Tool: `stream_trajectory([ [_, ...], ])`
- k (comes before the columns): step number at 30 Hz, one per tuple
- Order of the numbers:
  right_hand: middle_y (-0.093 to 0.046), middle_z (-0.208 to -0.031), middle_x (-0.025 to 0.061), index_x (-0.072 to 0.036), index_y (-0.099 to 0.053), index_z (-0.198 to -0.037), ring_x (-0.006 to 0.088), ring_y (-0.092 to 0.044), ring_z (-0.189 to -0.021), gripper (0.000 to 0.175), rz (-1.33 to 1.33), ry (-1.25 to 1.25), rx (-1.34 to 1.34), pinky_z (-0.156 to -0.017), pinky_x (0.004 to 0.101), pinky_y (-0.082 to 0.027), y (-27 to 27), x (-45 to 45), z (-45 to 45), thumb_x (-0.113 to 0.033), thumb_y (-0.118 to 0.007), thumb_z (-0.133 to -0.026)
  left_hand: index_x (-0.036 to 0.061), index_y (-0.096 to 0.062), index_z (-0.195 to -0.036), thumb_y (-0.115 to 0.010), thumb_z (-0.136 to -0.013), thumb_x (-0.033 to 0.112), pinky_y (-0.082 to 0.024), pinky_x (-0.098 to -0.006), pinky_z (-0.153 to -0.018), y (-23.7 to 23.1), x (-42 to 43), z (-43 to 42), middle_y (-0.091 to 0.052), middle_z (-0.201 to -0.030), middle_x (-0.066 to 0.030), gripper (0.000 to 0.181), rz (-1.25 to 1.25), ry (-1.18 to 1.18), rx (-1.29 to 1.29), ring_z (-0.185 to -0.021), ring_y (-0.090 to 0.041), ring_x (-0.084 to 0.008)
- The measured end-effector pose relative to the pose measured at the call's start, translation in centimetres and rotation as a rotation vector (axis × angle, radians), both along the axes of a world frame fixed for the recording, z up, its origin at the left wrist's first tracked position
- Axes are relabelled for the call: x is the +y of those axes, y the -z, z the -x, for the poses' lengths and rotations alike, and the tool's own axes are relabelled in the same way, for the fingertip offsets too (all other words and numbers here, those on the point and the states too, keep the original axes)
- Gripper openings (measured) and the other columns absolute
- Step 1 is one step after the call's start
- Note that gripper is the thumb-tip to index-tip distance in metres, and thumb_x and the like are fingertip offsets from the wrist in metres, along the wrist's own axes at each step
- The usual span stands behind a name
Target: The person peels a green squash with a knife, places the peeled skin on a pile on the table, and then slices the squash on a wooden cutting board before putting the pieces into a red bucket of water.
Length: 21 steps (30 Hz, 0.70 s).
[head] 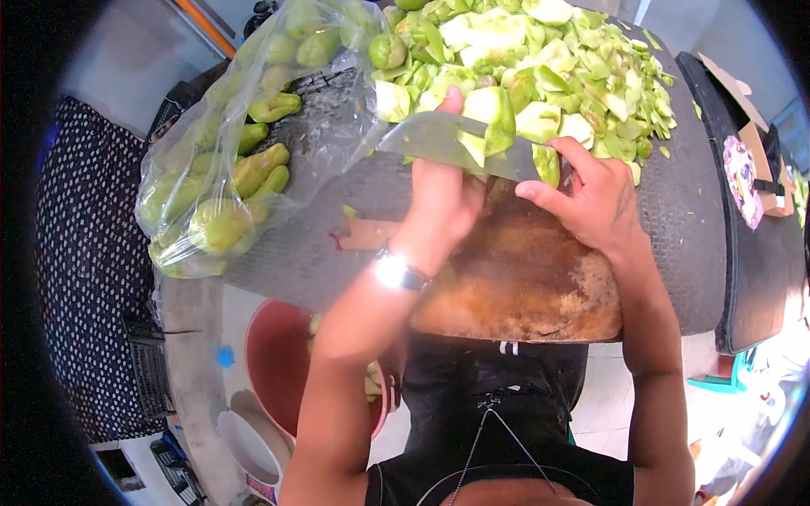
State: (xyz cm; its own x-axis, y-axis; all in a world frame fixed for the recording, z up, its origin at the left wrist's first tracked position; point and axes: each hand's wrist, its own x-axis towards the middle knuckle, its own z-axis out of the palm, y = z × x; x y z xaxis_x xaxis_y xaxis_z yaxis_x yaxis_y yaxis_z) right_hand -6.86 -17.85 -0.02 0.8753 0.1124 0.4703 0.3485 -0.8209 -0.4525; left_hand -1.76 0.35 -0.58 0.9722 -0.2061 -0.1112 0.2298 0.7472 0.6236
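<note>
A wide knife blade (417, 136) spans the space above a worn wooden cutting board (525, 284). At the blade's right end, the thumb and forefinger of my right hand (598, 196) pinch it; the handle is hidden. My left hand (443, 183), below a wristwatch (398, 272), is partly behind the blade, with its thumb showing above. What its fingers hold cannot be seen. Green-skinned chayote pieces (500, 120) lie against the blade beside that thumb. Another green piece (546, 166) is by my right fingertips.
Chayote peelings (595, 82) heap at the table's far side. Whole chayotes (259, 171) fill a clear plastic bag (354, 158) on the left. Below stands a red bucket (272, 354) with pale pieces inside, beside a white container (253, 443). A cardboard box (762, 171) is at right.
</note>
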Motion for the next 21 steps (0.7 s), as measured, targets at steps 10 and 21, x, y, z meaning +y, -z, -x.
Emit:
stream_trajectory([
  [10,-0.063,-0.064,0.0152,0.000,-0.072,-0.093,0.0262,-0.060,-0.059,0.070,-0.160,0.301,0.305,-0.060,0.0406,-0.049,1.0,-5.5,-3.2,-0.070,-0.067,-0.090,0.0052,-0.059,-0.131,-0.049,-0.110,0.043,-0.058,-0.0388,-0.069,0.3,1.2,-1.4,-0.070,-0.122,-0.0102,0.044,-0.159,0.191,-0.093,-0.106,-0.070,-0.0225],
  [21,-0.065,-0.062,0.0138,-0.002,-0.071,-0.097,0.0293,-0.068,-0.057,0.060,-0.096,0.041,0.295,-0.059,0.0391,-0.053,-1.4,0.4,0.8,-0.061,-0.078,-0.087,0.0073,-0.060,-0.135,-0.053,-0.108,0.044,-0.054,-0.0420,-0.095,1.7,1.1,-1.3,-0.070,-0.126,-0.0091,0.046,-0.097,0.118,0.091,-0.111,-0.067,-0.0249],
])
